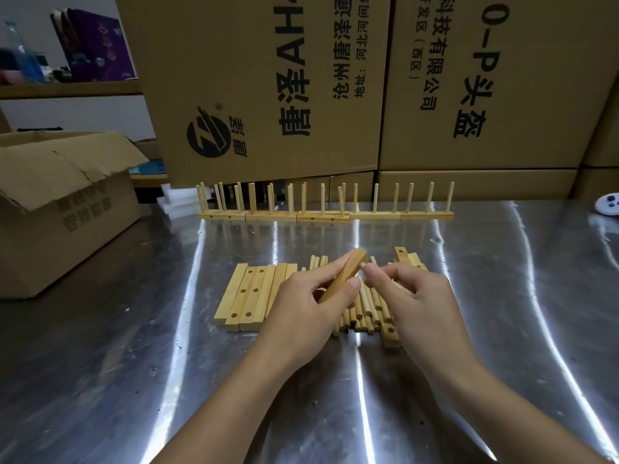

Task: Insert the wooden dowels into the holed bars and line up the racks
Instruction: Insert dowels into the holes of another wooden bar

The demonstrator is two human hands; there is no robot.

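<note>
Fingers (321, 271) of left hand (308, 299) grip holed bar (341, 279); right hand (412, 296) pinches dowel (362, 263) against its tip.

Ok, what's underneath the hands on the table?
A pile of loose dowels, flanked by holed bars. The left hand and right hand cover the pile's middle, so its count is hidden.

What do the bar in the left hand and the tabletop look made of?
The bar in the left hand: light wood, apparently unpainted and smooth, with pale grain. The tabletop: probably stainless steel, shiny, with bright light streaks and small scratches.
</note>
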